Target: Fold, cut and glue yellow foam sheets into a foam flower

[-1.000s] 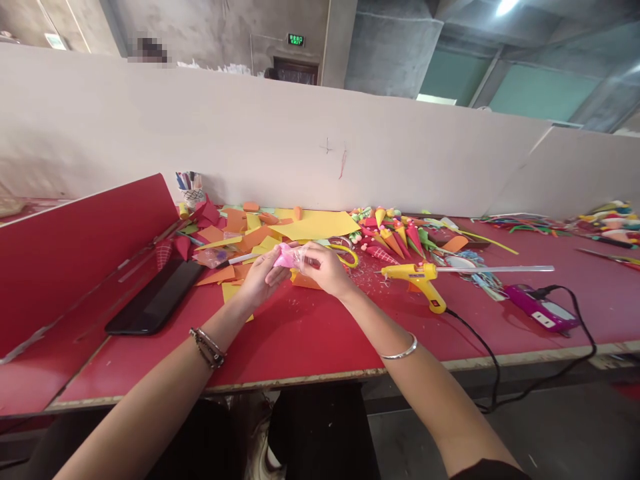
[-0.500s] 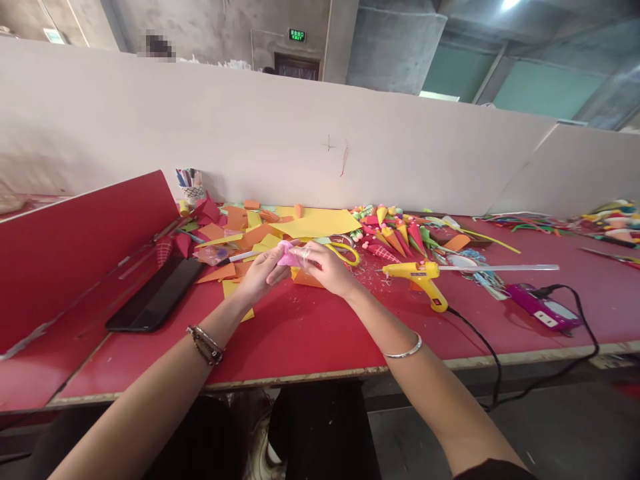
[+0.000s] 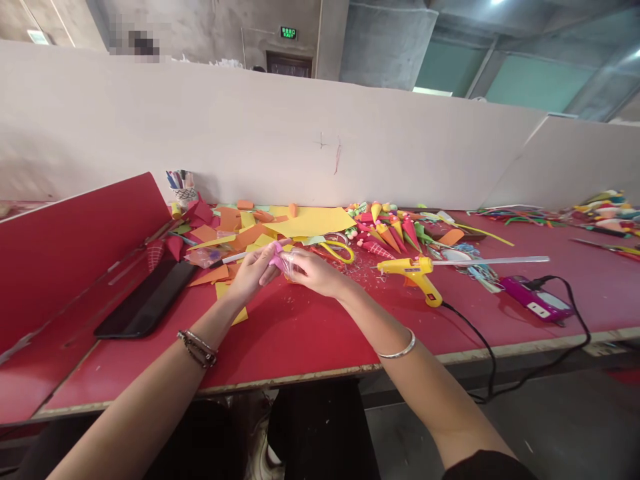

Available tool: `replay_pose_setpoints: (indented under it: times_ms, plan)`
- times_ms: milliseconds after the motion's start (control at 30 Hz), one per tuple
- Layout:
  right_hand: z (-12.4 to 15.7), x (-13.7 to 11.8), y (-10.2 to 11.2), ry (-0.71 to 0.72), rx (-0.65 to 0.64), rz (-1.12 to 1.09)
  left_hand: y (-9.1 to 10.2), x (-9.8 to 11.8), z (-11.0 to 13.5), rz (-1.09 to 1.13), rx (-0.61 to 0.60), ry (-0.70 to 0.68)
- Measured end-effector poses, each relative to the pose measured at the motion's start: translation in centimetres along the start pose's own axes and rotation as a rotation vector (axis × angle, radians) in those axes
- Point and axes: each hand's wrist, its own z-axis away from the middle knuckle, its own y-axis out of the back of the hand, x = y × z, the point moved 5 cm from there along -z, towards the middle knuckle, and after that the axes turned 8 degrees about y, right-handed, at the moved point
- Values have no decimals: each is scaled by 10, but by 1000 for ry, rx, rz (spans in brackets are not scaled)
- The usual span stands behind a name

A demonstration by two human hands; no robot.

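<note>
My left hand [image 3: 250, 275] is closed on a small soft-looking pink piece [image 3: 277, 256], held just above the table. From its right side, my right hand [image 3: 319, 273] pinches clear plastic film [image 3: 290, 264] that touches the pink piece. Whether the film wraps the piece or only lies against it, I cannot tell. Yellow-handled scissors [image 3: 340, 252] lie just beyond my right hand. Behind both hands spread yellow paper sheets [image 3: 313, 221] and orange scraps [image 3: 230, 219]. Small cone-shaped ornaments [image 3: 387, 235] are heaped to the right of the paper.
A yellow glue gun [image 3: 413, 268] with a clear stick lies to the right, its cord running to a purple power strip [image 3: 537, 300]. At left are a black phone [image 3: 145, 300] and a red upright panel [image 3: 75, 247]. A pen cup [image 3: 184, 193] stands near the white partition [image 3: 250, 133].
My hands have shifted slightly left in the picture as the view turned a little. More clear film shows between my right fingers and the pink piece.
</note>
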Motion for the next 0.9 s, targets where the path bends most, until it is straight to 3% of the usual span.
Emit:
replay_pose_setpoints:
  times_ms: [200, 433, 567, 700, 800, 900]
  plan:
    - [-1, -2, -1, -11, -57, 61, 6, -2, -1, -68, 28, 26]
    - [5, 2, 11, 0, 88, -29, 6, 3, -2, 34, 37, 3]
    - [6, 0, 22, 1, 268, -108, 5, 6, 0, 21, 29, 13]
    - [10, 11, 32, -92, 529, -248, 7, 6, 2, 16, 52, 20]
    - [16, 29, 36, -210, 717, -449, 10, 5, 1, 44, 52, 5]
    - [19, 43, 36, -295, 802, -701, 15, 4, 0, 75, 70, -4]
